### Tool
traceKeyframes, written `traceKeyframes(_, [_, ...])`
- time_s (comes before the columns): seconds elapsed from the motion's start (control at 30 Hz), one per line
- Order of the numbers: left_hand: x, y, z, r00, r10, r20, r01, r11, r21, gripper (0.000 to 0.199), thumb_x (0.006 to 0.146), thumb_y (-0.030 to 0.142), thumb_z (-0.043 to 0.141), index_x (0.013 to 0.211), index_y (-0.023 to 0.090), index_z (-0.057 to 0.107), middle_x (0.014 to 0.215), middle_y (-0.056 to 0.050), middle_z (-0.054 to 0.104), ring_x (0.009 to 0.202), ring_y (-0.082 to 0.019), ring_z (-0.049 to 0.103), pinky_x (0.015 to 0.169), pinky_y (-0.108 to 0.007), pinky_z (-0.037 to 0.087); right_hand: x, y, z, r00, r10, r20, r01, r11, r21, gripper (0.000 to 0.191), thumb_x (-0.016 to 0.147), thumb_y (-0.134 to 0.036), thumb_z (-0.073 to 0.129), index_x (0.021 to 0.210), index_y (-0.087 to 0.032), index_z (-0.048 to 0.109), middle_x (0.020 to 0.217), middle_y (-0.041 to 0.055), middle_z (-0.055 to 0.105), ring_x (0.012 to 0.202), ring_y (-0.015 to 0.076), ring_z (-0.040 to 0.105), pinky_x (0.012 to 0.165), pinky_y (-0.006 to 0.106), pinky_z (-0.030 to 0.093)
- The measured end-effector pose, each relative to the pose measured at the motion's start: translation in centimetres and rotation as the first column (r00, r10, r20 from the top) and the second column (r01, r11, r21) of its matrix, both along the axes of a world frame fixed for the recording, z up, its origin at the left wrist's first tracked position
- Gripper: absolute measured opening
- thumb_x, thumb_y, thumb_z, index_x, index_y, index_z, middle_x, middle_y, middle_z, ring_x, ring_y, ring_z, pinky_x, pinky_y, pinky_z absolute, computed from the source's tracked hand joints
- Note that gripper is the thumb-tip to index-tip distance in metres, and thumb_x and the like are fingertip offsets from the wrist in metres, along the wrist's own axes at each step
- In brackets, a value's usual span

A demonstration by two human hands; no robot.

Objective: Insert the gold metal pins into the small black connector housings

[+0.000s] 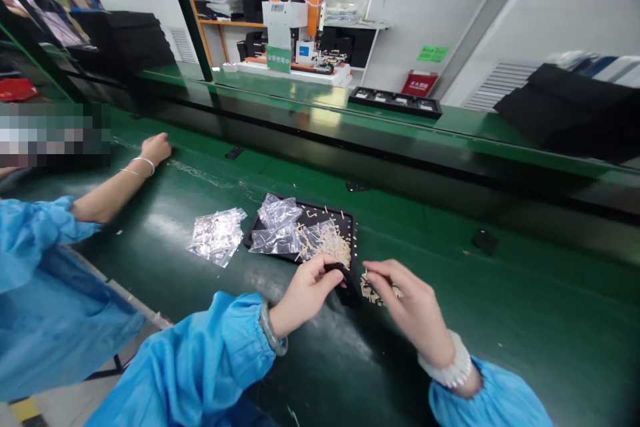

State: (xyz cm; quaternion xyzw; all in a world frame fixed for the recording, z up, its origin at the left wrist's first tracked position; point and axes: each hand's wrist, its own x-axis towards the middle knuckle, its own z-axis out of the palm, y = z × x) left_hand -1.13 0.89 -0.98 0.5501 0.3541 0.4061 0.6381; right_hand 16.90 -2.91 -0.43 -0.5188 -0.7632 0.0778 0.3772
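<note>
My left hand (pixel 311 288) is closed, with thumb and fingers gripping a dark, flat black piece (pixel 349 290) whose kind I cannot make out. To its right, my right hand (pixel 413 303) has its fingertips pinched together above a small pile of beige pieces (pixel 371 290) on the table. Whatever sits between those fingertips is too small to name. Just beyond my left hand lies a shallow black tray (pixel 347 221). In it are clear plastic bags (pixel 280 212) and a heap of small beige strips (pixel 336 243), some spilling from a bag.
More clear bags (pixel 217 235) lie left of the tray on the green table (pixel 540 320). A co-worker's arm (pixel 117 193) reaches in from the left. Small black parts (pixel 484 240) are scattered towards the back. Behind the raised ledge stand a compartmented black tray (pixel 395 102) and a machine (pixel 287 30).
</note>
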Motion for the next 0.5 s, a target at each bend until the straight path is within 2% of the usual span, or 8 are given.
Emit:
traceKeyframes(0.07, [0.2,0.2,-0.4,1.000,0.003,0.005,-0.003,0.999,-0.033,0.018,0.079,0.031,0.058,0.084,0.014,0.060,0.076,-0.003,0.061,0.070,-0.014,0.057,0.069,-0.028,0.047,1.3,0.9,-0.8,0.986,-0.104,0.132,0.096,0.994,0.059,0.015,0.088,-0.023,0.049,0.096,-0.018,0.061,0.085,0.0059,0.063,0.079,0.0178,0.058,0.071,0.029,0.044])
traceKeyframes(0.1, [0.3,0.3,-0.8,1.000,-0.004,-0.002,0.004,1.000,-0.024,0.018,0.079,0.031,0.058,0.086,0.014,0.060,0.081,-0.004,0.061,0.072,-0.015,0.057,0.069,-0.028,0.047,1.7,1.4,-1.2,0.967,-0.124,0.224,0.107,0.991,0.086,0.016,0.088,-0.023,0.049,0.095,-0.017,0.062,0.085,0.0065,0.063,0.079,0.0186,0.057,0.071,0.030,0.043])
traceKeyframes(0.2, [0.7,0.4,-2.5,0.998,-0.018,-0.056,0.022,0.998,0.066,0.016,0.080,0.028,0.056,0.090,0.016,0.060,0.105,-0.009,0.058,0.089,-0.018,0.057,0.073,-0.029,0.048,2.0,2.3,-2.2,0.876,-0.103,0.471,0.061,0.993,0.103,0.019,0.089,-0.021,0.047,0.095,-0.016,0.064,0.088,0.0082,0.063,0.082,0.0203,0.054,0.069,0.032,0.040])
traceKeyframes(0.27, [0.9,0.4,-3.6,0.993,-0.014,-0.113,0.028,0.992,0.126,0.014,0.081,0.024,0.053,0.092,0.017,0.059,0.113,-0.009,0.055,0.099,-0.020,0.054,0.078,-0.031,0.047,1.8,2.6,-2.6,0.825,-0.084,0.559,0.035,0.995,0.097,0.019,0.088,-0.018,0.048,0.099,-0.017,0.064,0.091,0.0086,0.062,0.085,0.0213,0.053,0.069,0.032,0.038])
traceKeyframes(0.37, [1.0,0.3,-4.7,0.980,-0.019,-0.199,0.051,0.987,0.153,0.016,0.083,0.021,0.050,0.097,0.018,0.057,0.114,-0.009,0.056,0.103,-0.020,0.053,0.082,-0.032,0.046,1.5,2.8,-2.7,0.807,-0.066,0.587,0.020,0.996,0.085,0.019,0.086,-0.013,0.049,0.099,-0.016,0.063,0.094,0.0090,0.062,0.089,0.0225,0.051,0.072,0.033,0.035])
traceKeyframes(0.5, [1.0,0.3,-4.7,0.962,-0.023,-0.271,0.072,0.982,0.173,0.020,0.083,0.019,0.048,0.102,0.016,0.056,0.114,-0.010,0.056,0.106,-0.021,0.052,0.087,-0.034,0.044,1.3,3.3,-2.8,0.879,-0.030,0.476,0.022,0.999,0.022,0.016,0.086,-0.014,0.048,0.089,-0.017,0.063,0.091,0.0087,0.062,0.088,0.0225,0.051,0.072,0.033,0.035])
